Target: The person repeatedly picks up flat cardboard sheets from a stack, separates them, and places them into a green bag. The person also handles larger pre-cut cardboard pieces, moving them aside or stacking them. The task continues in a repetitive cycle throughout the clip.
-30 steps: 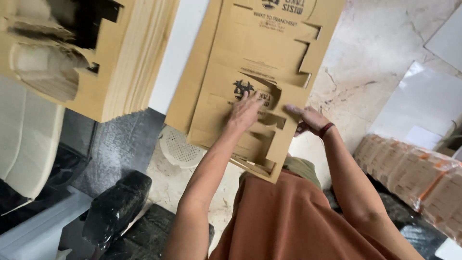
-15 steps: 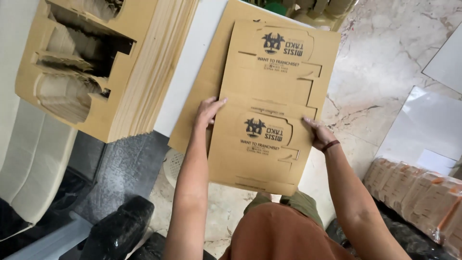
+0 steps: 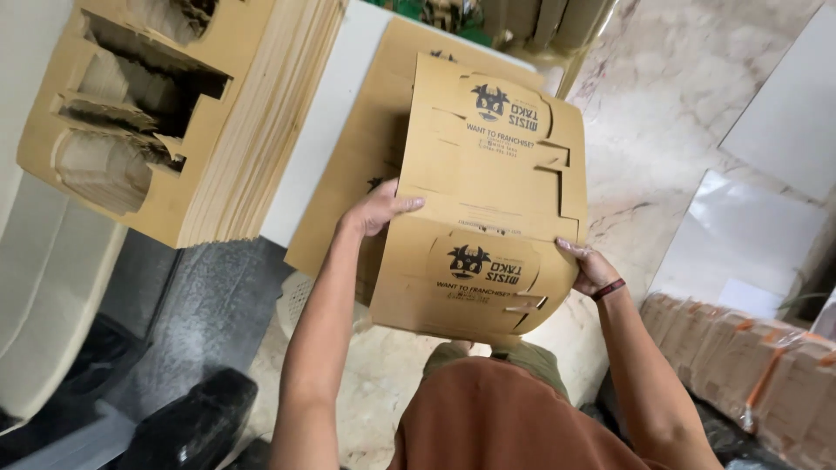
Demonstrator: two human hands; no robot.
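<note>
A flat, die-cut brown cardboard box blank (image 3: 488, 218) is held up in front of the body by both hands, above a marbled stone floor (image 3: 679, 104). The left hand (image 3: 376, 209) is closed on the blank's left edge about halfway up, thumb laid across the printed face and the other fingers hidden behind the board. The right hand (image 3: 590, 268) is clamped on the lower right edge, fingers lying over the front, with a dark band (image 3: 608, 289) worn at the wrist. The blank is printed with a dark emblem and lettering twice, once near the top and once on the lower panel; slots and tabs are cut along its right side. It is bent slightly along a crease across its middle, so the lower panel is tilted toward the body.

Behind it a further sheet of the same cardboard (image 3: 366, 191) is seen, lying partly on a white counter (image 3: 322, 122) and reaching past its edge; whether the two sheets touch cannot be told. On the counter to the left a thick stack of matching die-cut blanks (image 3: 200, 122) is stood, its cut-outs facing the camera. At lower right, bundles of folded cardboard in clear wrap (image 3: 749, 365) are laid on the floor. A rust-coloured shirt (image 3: 514, 418) is seen at the bottom edge
</note>
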